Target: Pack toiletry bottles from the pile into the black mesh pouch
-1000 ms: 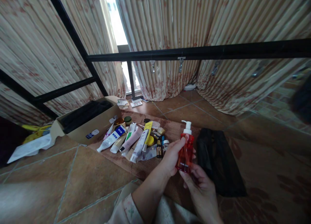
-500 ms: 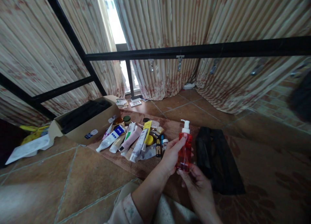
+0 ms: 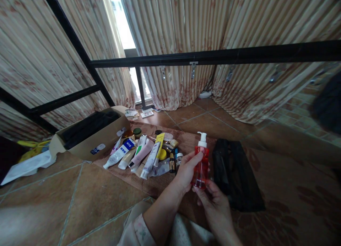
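A clear red pump bottle [image 3: 201,167] with a white pump top stands upright between my hands. My left hand [image 3: 188,169] is wrapped round its left side, thumb across the front. At the base, my right hand [image 3: 213,199] pinches the bottle's lower end between thumb and fingers; some fingertips are hidden behind it. To the left lies a pile of tubes, jars and small bottles, among them a blue-and-white tube [image 3: 119,153], a pink tube [image 3: 141,153] and a yellow-and-white tube [image 3: 153,156]. Right of the bottle is a black mesh organizer [image 3: 236,175].
The pile rests on a brown mat [image 3: 157,187] over floor tiles. A cardboard box [image 3: 97,144] holding black fabric stands at the left. A black metal rail [image 3: 170,58] crosses in front of striped curtains [image 3: 186,22]. White packaging [image 3: 29,167] lies far left.
The view has shifted slightly, so the whole scene sits a little further left. Both hands keep the same hold on the red bottle.
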`<state>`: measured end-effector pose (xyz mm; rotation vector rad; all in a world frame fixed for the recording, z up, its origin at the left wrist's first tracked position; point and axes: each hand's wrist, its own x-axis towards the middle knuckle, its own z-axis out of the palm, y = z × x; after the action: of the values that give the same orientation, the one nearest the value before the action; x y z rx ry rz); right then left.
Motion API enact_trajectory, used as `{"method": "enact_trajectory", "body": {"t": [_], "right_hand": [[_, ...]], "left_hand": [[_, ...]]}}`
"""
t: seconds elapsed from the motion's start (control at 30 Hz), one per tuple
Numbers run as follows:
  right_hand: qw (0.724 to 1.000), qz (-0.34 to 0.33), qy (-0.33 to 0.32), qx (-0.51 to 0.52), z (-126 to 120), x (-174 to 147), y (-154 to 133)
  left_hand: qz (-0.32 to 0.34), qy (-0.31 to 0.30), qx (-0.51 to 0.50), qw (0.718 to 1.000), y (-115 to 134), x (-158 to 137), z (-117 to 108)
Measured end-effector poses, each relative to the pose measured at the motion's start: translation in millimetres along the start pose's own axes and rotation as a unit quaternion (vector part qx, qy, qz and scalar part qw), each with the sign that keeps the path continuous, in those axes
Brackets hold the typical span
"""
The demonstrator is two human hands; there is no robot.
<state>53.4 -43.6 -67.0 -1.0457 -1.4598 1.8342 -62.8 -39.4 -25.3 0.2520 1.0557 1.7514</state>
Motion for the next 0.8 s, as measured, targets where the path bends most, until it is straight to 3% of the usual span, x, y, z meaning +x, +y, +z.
{"method": "enact_trajectory", "body": {"t": [0.8], "right_hand": [[1.000,-0.005,-0.002,0.004,0.0,1.4,-0.3]], "left_hand": [[0.004,-0.008,0.014,1.000,-2.2,-0.6,-1.5]]}}
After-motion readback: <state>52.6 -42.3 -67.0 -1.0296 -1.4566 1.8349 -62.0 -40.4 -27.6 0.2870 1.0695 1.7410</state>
